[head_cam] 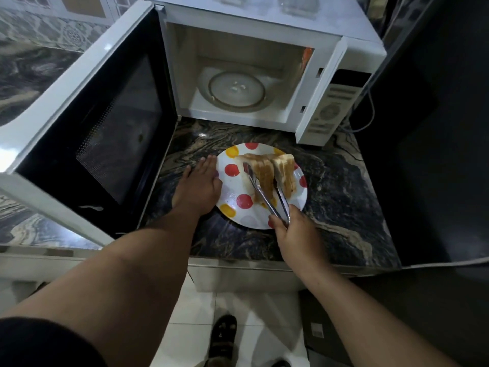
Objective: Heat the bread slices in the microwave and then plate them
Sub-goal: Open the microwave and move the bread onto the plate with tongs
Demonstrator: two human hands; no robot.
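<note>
Gripping tongs (267, 193) clamped on bread slices (270, 173), right hand (293, 234); left hand (199, 185) lay flat beside plate (232, 192); no legible writing.

I can't read any text; the microwave panel (332, 109) markings are too blurred, and so is a floor label (316, 329).

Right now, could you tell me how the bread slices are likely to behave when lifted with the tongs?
The bread slices look soft, so they would probably sag or dent under the metal tongs. Several are pinched together on edge; the outer ones might slip out. They seem light, and the left hand steadies the spotted plate.
</note>
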